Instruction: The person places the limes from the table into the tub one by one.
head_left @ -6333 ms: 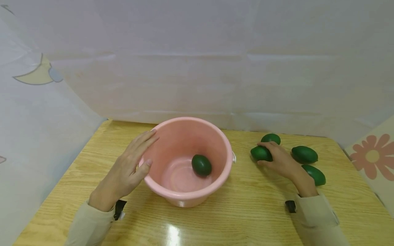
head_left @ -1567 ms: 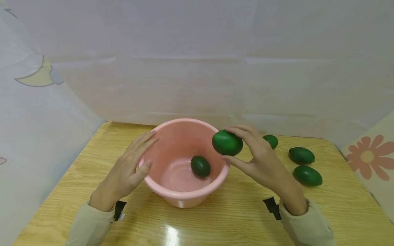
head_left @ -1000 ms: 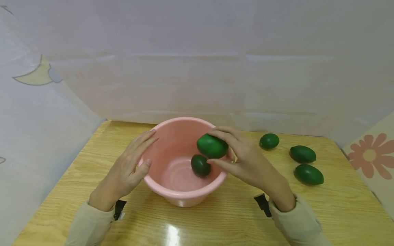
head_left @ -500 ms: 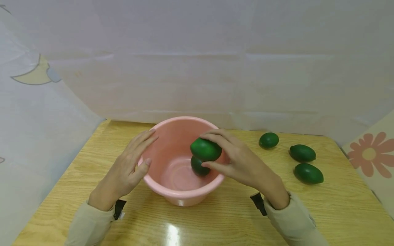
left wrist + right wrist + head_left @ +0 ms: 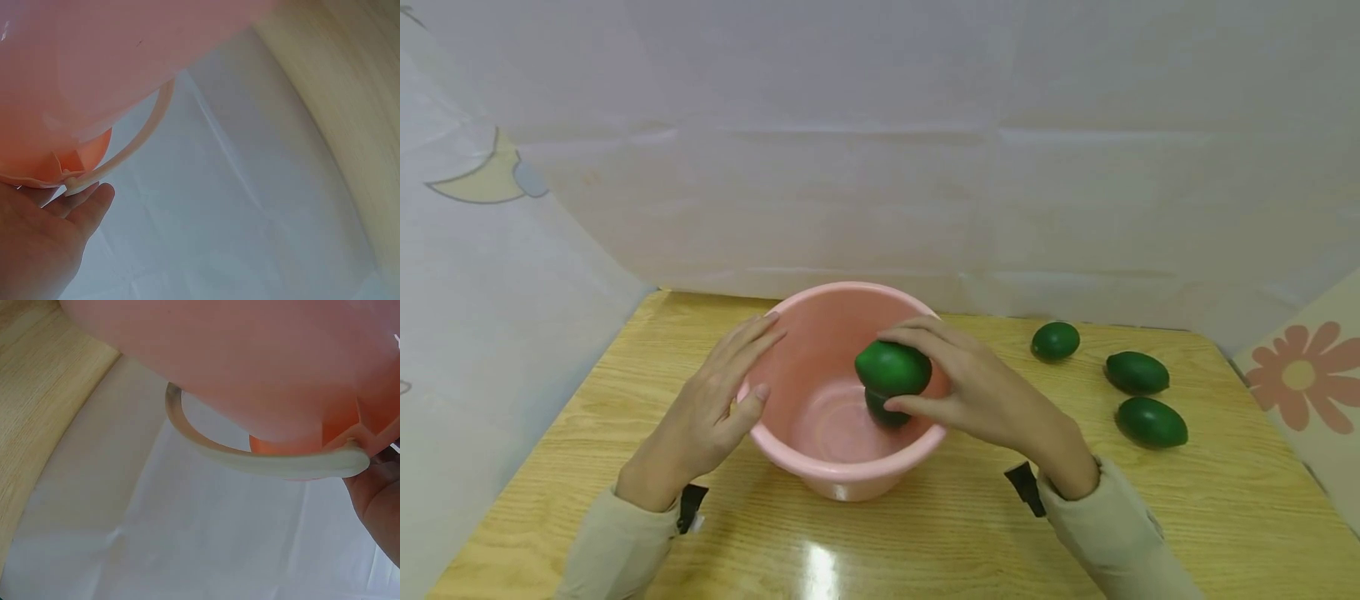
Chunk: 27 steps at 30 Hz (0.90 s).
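My right hand (image 5: 973,383) reaches over the near right side of the pink bucket (image 5: 850,473), gripping a smooth green lemon-shaped fruit (image 5: 892,368) between thumb and fingers. Another green fruit (image 5: 887,410) lies on the bucket's floor, partly covered by the held one and my thumb. On the left, my left hand (image 5: 700,417) rests on the rim, its fingers fairly straight. The left wrist view shows that hand (image 5: 44,244) beside the end of the pale handle (image 5: 140,134). In the right wrist view, the bucket wall hides the held fruit.
To the right of the bucket, three more green fruits lie on the wooden table (image 5: 1000,533): one at the back (image 5: 1056,342), one farther right (image 5: 1138,372) and one nearer (image 5: 1152,422). A pale sheet (image 5: 850,167) hangs behind the table.
Since the earliest frame, my right hand has picked up a green fruit from the table and carried it left into the bucket, lately a little lower. My left hand has stayed on the rim.
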Available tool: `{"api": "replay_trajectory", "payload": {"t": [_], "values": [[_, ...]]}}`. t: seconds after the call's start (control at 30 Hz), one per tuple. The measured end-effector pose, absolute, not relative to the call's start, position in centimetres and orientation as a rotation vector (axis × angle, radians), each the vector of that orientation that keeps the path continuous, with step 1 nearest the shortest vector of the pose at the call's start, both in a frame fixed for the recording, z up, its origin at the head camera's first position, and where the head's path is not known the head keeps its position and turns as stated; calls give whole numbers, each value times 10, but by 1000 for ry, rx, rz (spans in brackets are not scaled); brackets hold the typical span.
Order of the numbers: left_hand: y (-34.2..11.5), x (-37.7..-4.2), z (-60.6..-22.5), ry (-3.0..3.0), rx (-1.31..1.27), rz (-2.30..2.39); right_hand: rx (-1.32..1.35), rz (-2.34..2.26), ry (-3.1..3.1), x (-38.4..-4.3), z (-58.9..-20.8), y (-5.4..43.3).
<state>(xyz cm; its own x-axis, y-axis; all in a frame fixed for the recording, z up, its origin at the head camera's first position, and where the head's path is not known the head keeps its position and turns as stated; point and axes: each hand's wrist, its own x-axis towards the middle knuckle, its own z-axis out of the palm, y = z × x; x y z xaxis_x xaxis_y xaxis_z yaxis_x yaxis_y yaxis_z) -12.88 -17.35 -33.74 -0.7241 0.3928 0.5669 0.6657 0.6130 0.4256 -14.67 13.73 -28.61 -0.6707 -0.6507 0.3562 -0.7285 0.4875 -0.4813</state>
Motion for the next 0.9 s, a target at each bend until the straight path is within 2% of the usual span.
{"api": "replay_trajectory", "payload": {"t": [0.9], "values": [[-173, -128, -337, -2448, -832, -884, 1241, 796, -2897, -156, -279, 115]]}}
